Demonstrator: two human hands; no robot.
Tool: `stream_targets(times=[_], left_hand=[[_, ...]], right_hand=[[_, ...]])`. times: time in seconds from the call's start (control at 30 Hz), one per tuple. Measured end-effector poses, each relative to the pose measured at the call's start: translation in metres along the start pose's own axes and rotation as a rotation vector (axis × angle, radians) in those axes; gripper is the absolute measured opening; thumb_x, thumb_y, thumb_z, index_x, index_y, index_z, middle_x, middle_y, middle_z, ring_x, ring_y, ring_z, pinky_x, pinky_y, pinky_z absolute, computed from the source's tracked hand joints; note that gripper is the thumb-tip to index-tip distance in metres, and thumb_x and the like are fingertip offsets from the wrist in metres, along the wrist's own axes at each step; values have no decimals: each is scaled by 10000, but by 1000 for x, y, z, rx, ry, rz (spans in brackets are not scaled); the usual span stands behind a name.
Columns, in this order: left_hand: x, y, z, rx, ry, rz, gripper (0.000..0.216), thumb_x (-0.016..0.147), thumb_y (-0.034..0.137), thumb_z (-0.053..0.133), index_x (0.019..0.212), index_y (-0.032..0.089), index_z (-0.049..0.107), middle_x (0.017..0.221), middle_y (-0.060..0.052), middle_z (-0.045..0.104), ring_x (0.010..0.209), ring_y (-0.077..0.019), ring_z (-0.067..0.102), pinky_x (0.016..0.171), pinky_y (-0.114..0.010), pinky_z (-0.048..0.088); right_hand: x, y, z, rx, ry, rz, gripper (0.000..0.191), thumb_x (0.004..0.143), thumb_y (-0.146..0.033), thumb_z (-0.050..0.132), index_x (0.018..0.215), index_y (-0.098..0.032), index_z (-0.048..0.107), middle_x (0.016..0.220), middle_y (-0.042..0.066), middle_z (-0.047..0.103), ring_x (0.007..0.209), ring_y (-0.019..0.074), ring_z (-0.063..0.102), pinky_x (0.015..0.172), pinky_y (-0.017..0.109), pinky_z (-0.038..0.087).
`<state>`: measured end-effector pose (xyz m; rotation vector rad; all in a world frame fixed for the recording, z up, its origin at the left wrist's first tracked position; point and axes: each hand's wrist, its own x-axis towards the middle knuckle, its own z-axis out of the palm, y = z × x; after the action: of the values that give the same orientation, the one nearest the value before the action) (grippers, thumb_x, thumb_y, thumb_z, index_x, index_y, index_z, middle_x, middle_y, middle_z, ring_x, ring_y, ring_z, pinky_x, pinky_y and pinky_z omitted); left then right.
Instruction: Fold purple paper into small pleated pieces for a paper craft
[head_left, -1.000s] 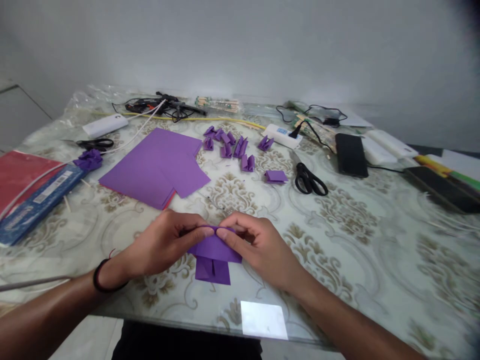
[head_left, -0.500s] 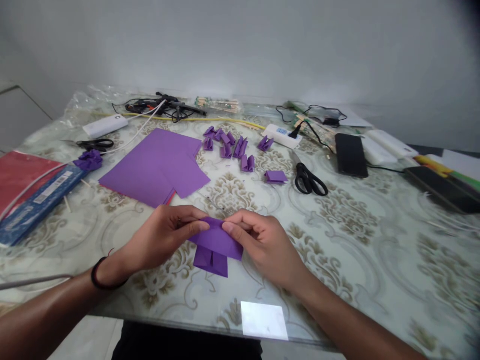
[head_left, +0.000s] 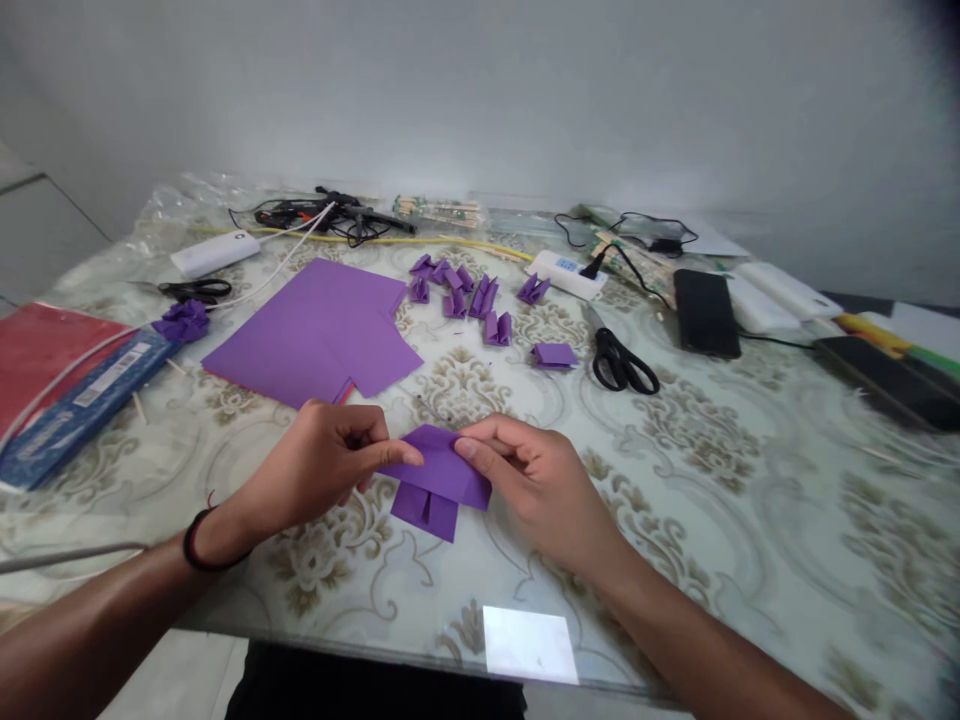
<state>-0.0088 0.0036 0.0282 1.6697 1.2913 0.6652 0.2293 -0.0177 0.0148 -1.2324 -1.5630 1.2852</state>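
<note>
A purple paper strip [head_left: 439,465], partly folded, is pinched at both ends just above the table. My left hand [head_left: 330,460] grips its left end between thumb and fingers. On its right side, my right hand [head_left: 525,475] pinches it with the thumb on top. Below the strip lies a small folded purple piece [head_left: 425,512] with a slit down its middle, its upper part hidden by the strip. Beyond my hands is a stack of purple paper [head_left: 315,325] with some red showing at its lower edge.
Several small folded purple pieces [head_left: 484,297] sit behind my hands, with another folded piece [head_left: 553,355] nearer the black-handled scissors [head_left: 622,360]. A white power strip [head_left: 568,274], phone [head_left: 706,312] and cables lie further back. At left are a blue package [head_left: 86,405] and crumpled purple paper [head_left: 181,320].
The strip's top edge has risen and its surface is spread flatter toward me. My left fingers have curled back a little from the top edge, and my view has shifted slightly.
</note>
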Motion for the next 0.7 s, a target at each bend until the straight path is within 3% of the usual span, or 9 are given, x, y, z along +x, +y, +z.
stream_targets(times=[0.1, 0.17, 0.23, 0.33, 0.53, 0.7], left_hand=[[1, 0, -3, 135, 37, 99, 649, 887, 558, 803, 498, 163, 466, 461, 64, 406, 478, -72, 337, 469, -223, 243], [2, 1, -3, 155, 0, 118, 505, 927, 530, 763, 611, 165, 614, 542, 40, 544, 529, -97, 444, 504, -224, 324], [1, 2, -3, 110, -87, 125, 305, 967, 463, 725, 859, 182, 770, 729, -4, 734, 646, -143, 611, 585, -232, 447], [-1, 3, -1, 35, -175, 148, 206, 1004, 354, 681, 988, 211, 828, 891, -24, 827, 782, -178, 711, 690, -249, 521], [-2, -4, 2, -54, -11, 140, 198, 1014, 352, 689, 955, 203, 804, 858, -8, 781, 732, -140, 647, 637, -228, 467], [-4, -3, 7, -205, -231, 72, 108, 983, 288, 691, 966, 184, 665, 775, 19, 664, 664, -122, 581, 603, -226, 445]], right_hand=[[1, -1, -4, -13, -36, 12, 235, 997, -406, 657, 876, -226, 748, 664, -9, 676, 573, 154, 521, 544, 280, 379], [1, -1, -5, -13, -84, 32, 241, 1001, -416, 657, 876, -228, 741, 657, -15, 658, 564, 150, 501, 536, 278, 358], [1, 0, -5, -8, -145, 50, 246, 1001, -424, 661, 871, -228, 735, 650, -22, 635, 558, 145, 478, 531, 275, 342], [1, 1, -1, -1, -209, 58, 212, 1000, -411, 673, 910, -231, 738, 652, -34, 599, 581, 143, 480, 560, 272, 370], [2, 2, 0, 28, -148, 68, 283, 983, -410, 699, 789, -216, 632, 671, -48, 511, 609, 133, 459, 560, 263, 354], [3, 2, -4, 34, -124, 48, 220, 973, -413, 717, 877, -216, 740, 736, -20, 619, 625, 139, 501, 566, 270, 373]])
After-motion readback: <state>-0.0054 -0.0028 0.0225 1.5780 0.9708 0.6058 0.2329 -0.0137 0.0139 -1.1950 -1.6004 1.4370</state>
